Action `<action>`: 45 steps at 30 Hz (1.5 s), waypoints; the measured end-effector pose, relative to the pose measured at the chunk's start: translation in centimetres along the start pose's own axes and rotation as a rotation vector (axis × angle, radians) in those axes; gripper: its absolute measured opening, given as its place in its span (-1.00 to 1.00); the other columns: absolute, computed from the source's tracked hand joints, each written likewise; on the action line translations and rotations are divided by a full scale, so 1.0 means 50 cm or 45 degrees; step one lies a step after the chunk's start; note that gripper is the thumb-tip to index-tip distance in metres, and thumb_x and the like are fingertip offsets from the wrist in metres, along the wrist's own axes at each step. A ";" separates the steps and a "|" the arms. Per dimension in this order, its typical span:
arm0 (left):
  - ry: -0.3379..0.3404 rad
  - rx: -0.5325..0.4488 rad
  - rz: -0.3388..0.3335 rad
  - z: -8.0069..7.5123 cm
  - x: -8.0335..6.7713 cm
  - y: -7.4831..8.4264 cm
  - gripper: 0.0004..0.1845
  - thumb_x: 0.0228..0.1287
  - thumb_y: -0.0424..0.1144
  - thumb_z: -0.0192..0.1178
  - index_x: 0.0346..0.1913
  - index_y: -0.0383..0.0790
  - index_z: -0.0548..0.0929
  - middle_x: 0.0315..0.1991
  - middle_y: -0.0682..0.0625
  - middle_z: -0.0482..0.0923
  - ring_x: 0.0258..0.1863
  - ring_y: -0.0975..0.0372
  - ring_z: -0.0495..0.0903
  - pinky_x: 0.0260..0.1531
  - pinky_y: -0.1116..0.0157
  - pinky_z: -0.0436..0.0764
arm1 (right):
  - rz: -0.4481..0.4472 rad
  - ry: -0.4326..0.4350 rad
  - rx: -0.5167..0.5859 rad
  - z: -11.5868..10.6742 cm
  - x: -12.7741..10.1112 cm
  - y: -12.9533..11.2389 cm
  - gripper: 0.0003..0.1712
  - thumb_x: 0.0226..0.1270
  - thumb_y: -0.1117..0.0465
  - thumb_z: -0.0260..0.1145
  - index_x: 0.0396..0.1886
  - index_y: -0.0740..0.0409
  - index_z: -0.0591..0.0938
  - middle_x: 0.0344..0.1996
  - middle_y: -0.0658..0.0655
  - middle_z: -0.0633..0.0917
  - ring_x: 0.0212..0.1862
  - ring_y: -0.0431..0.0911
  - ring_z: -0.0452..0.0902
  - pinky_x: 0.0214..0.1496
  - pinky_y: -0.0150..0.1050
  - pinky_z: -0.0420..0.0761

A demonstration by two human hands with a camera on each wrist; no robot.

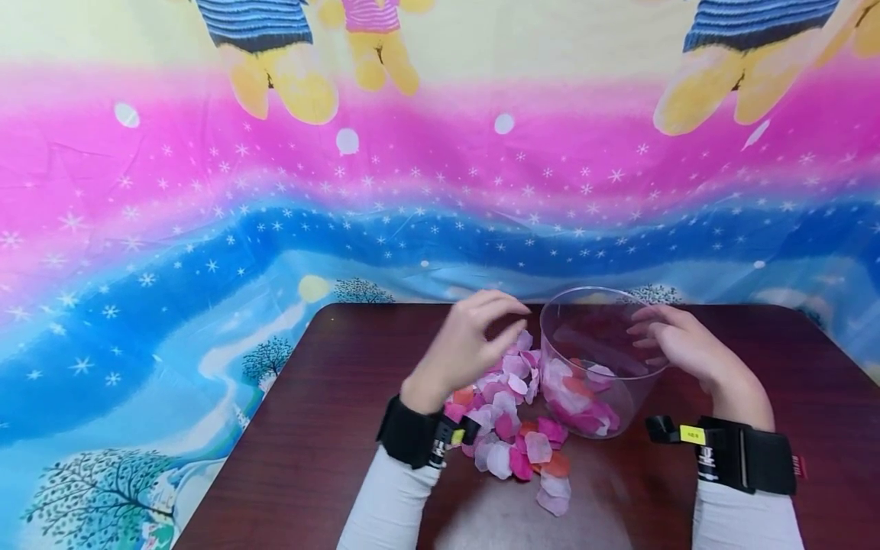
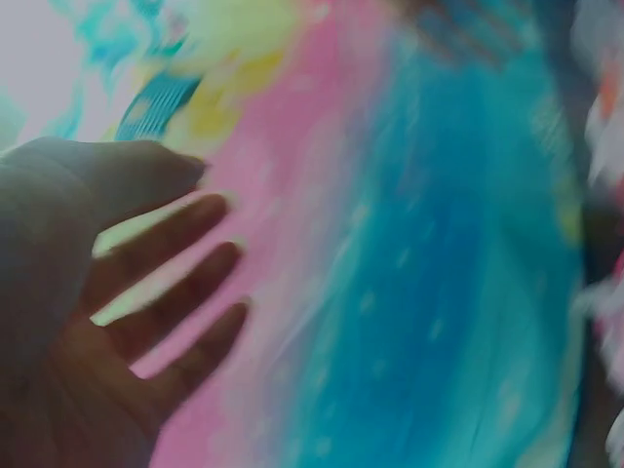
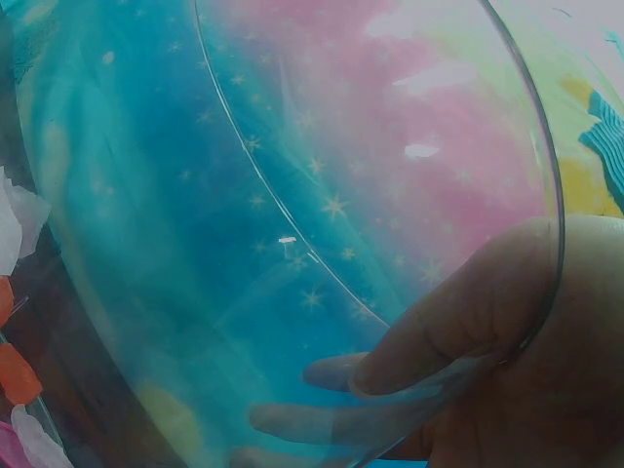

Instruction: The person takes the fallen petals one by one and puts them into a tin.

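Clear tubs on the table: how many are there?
1. The clear tub stands tilted right of the loose petals, gripped at its rim by the right hand. The left hand hovers over the petals.

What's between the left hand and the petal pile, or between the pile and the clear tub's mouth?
Nothing visible. The left hand hovers just above the petals on the table, fingers apart and holding nothing. The clear tub, gripped by the right hand, is tilted with its open mouth toward the pile.

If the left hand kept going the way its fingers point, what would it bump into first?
Probably the clear plastic container: the left hand points right toward its rim, above the petals. Depth is hard to judge.
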State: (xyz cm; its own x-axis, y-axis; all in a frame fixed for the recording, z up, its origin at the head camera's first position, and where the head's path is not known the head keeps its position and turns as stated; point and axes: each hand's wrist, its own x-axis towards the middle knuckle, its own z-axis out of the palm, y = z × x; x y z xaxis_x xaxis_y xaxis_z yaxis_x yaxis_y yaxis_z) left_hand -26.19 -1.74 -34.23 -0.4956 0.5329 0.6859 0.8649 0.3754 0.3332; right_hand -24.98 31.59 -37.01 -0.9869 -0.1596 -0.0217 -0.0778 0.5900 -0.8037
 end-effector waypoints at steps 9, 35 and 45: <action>0.012 -0.058 -0.419 -0.100 -0.055 -0.091 -0.80 0.38 -0.30 0.34 0.01 -0.19 0.76 -0.08 -0.05 0.72 -0.11 0.12 0.68 -0.02 0.07 0.66 | 0.007 0.004 -0.007 -0.004 0.001 0.000 -0.44 0.66 0.24 -0.29 0.46 0.51 0.19 0.30 0.60 0.42 0.26 0.46 0.45 0.06 0.14 0.67; -0.901 0.017 -1.115 0.024 -0.100 -0.139 -0.68 0.10 -0.30 0.53 -0.06 -0.20 0.73 -0.26 0.00 0.58 -0.35 0.15 0.57 -0.38 0.21 0.63 | -0.009 -0.009 0.020 -0.003 0.002 0.001 -0.45 0.65 0.26 -0.28 0.45 0.52 0.20 0.29 0.61 0.43 0.25 0.46 0.47 0.03 0.11 0.69; -0.867 -0.082 -1.079 0.029 -0.101 -0.143 -0.89 0.19 -0.40 0.46 -0.26 -0.25 0.73 -0.42 -0.03 0.62 -0.52 0.14 0.61 -0.48 0.26 0.59 | -0.007 -0.001 -0.001 -0.001 0.001 0.001 -0.45 0.66 0.24 -0.28 0.44 0.51 0.22 0.28 0.59 0.44 0.24 0.45 0.48 0.01 0.09 0.70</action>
State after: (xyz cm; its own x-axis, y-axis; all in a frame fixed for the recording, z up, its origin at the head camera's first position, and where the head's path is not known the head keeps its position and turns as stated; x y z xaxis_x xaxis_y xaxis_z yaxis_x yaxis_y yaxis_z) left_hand -29.99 -6.00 -41.01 -0.8561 0.4352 -0.2786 0.2137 0.7890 0.5761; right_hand -25.02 31.66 -37.03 -0.9864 -0.1632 -0.0180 -0.0829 0.5897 -0.8034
